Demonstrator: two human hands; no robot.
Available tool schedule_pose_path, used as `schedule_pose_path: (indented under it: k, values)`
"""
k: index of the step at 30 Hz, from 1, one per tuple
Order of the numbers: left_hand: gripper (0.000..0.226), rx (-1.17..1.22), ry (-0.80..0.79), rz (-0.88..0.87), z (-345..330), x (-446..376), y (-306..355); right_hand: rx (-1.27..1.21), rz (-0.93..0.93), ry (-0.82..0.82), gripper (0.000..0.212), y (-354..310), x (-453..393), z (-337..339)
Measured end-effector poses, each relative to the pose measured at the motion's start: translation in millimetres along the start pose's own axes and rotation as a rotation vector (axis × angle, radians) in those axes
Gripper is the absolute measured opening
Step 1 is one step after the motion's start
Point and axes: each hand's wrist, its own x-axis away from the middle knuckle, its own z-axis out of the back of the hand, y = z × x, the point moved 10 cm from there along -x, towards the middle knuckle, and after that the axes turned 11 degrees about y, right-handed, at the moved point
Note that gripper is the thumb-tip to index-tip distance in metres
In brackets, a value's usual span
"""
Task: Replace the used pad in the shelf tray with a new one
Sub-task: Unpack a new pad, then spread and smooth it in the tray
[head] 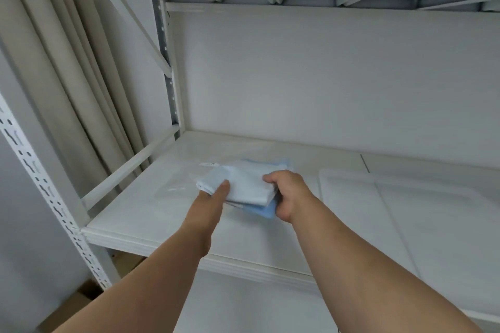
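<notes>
The right hand (284, 194) curls its fingers over the right edge of a folded pale-blue pad (243, 189), thumb underneath, gripping the layers together. The left hand (213, 197) holds the pad's left end with the thumb laid flat on top — the fingers are hidden beneath, so how tightly they close is hard to say, though they seem to pinch the fold. The pad sits in both hands just above the white shelf (151, 213), over the left half of the board; a darker blue layer shows at its lower right corner. Under and to the left of it lies what looks like a clear plastic wrapper (173, 184) with a small label, though glare makes this uncertain.

To the right on the same shelf rests the shallow white tray (349, 178), well apart from the hands; whether a used pad lies in it cannot be told.

This looks like the unfolding of the fresh pad. To do it well, each hand should keep hold of one outer corner and draw apart evenly, letting the layers open without bunching, then carry it across level — blue backing down — and square its edges to the tray rim.
</notes>
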Motion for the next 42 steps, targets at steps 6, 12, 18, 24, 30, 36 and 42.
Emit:
schedule_pose_path:
  k: [6, 12, 18, 24, 30, 36, 42]
  values:
    - [0.066, -0.434, -0.028, -0.204, 10.1, -5.1, -20.0, -0.035, 0.178, 0.09, 0.041, -16.4, -4.7, 4.2]
    - [0.05, -0.487, -0.123, -0.163, 6.4, -11.2, -28.8, 0.113, 0.377, 0.133, 0.043, -30.7, -5.2, -16.1]
    - [0.036, -0.235, -0.157, 0.089, 3.9, -19.3, -46.0, 0.387, 0.467, 0.173, 0.048, -21.0, -8.8, -29.6]
    - [0.021, -0.307, 0.044, 0.094, 26.9, -30.8, -48.9, 0.583, 0.504, 0.232, 0.058, -17.6, -18.1, -29.9]
    - [0.018, -0.725, -0.093, 0.058, 18.7, -26.6, -41.1, 0.702, 0.501, 0.255, 0.057, -13.0, -29.9, -23.3]
    - [0.017, -0.643, -0.168, 0.236, 28.5, -20.5, -50.4, 0.827, 0.517, 0.26, 0.056, -6.7, -34.6, -14.5]
    - [0.02, -1.097, -0.22, -0.03, 26.5, -23.3, -33.3, 0.846, 0.514, 0.255, 0.059, -5.7, -33.7, -11.9]
